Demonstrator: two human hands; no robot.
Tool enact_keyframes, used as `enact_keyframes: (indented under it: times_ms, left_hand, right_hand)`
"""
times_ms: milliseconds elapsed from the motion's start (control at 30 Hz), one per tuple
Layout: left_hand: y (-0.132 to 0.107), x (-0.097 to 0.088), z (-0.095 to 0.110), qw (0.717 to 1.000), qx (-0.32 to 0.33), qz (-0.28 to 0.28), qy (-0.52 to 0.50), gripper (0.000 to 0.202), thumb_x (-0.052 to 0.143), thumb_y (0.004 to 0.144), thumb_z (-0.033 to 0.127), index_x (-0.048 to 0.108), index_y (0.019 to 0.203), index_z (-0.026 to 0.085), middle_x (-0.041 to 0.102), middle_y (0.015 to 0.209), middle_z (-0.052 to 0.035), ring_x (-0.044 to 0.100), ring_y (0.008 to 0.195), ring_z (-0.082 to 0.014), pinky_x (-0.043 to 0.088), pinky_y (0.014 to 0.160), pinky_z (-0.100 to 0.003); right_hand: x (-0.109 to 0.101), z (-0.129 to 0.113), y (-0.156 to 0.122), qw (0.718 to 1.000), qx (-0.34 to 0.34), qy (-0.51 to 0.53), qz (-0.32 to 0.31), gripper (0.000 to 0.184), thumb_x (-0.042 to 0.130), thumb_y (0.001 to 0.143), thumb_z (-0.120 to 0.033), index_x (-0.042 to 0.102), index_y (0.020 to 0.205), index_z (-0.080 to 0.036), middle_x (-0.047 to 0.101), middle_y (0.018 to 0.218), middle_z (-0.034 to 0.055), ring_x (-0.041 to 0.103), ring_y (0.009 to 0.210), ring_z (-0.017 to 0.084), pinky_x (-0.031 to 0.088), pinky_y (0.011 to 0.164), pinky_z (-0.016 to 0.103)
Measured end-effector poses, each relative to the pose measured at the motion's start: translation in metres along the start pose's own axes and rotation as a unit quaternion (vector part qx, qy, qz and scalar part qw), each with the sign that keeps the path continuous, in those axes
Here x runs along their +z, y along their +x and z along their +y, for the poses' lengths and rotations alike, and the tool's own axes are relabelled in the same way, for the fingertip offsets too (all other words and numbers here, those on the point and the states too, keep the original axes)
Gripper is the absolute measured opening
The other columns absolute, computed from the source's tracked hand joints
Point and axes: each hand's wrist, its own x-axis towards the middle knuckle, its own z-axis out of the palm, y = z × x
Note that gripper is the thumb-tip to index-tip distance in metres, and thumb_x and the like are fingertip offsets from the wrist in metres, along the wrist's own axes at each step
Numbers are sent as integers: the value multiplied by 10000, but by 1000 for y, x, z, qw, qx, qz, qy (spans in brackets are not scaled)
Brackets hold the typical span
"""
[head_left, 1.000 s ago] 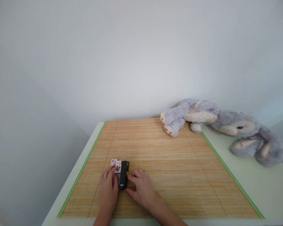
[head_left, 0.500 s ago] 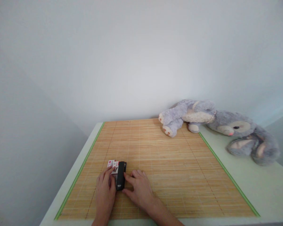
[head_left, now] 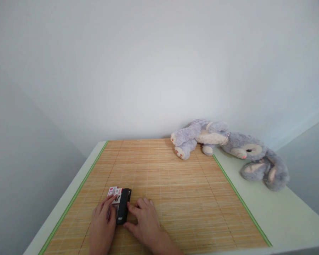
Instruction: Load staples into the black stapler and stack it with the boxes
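A small black stapler (head_left: 123, 209) lies on the bamboo mat (head_left: 175, 191), beside a little white and red box (head_left: 114, 194) at its left. My left hand (head_left: 102, 226) rests on the box with its fingers stretched forward, touching the stapler's left side. On the other side, my right hand (head_left: 143, 223) lies flat on the mat, its fingertips against the stapler's right side. Neither hand grips anything.
A grey and cream plush rabbit (head_left: 228, 150) lies on its side at the back right, partly on the mat and partly on the pale green table (head_left: 276, 212). A white wall stands behind the table. The mat has green edging.
The view has swung right, so everything sits further left in the picture. Both hands stay against the stapler and the box as before.
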Motion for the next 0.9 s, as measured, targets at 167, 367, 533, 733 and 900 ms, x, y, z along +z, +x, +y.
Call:
enact_keyframes:
  times_ms: [167,367,533,733,900]
  left_hand:
    - [1,-3,5,1000,-13,4,-14,371,411,1012,367,629,1297,274,645,1337,-77,580,1258,-299,452,1132,-545]
    - [1,-4,8,1000,-13,4,-16,365,413,1010,349,638,1286,269,659,1320,-76,598,1246,-292,468,1114,-530]
    - [0,-4,8,1000,-19,4,-12,348,418,1015,350,640,1273,278,663,1317,-67,599,1245,-290,475,1098,-520]
    - [0,-4,8,1000,-21,-2,-14,368,395,1026,354,627,1296,261,654,1323,-81,595,1243,-292,470,1098,-527]
    - [0,-4,7,1000,-25,1,-17,377,408,1013,355,620,1313,268,658,1329,-81,602,1241,-298,475,1103,-540]
  right_hand:
    - [-4,-1,-3,1000,1,14,-1,655,849,819,-539,591,1406,-404,658,1148,21,586,1092,276,491,950,424]
    - [-4,-2,-4,1000,8,27,-5,692,866,811,-482,586,1430,-355,665,1187,43,586,1124,295,486,976,437]
    - [-5,-3,-3,1000,7,30,-6,658,873,808,-455,610,1403,-356,676,1197,38,587,1127,296,483,980,438]
    - [-3,-3,-3,999,17,33,-2,654,882,795,-455,625,1386,-340,675,1180,42,589,1128,298,491,965,429]
    - [-1,-3,-2,999,19,33,3,677,899,773,-459,623,1381,-347,680,1173,36,598,1107,299,495,969,439]
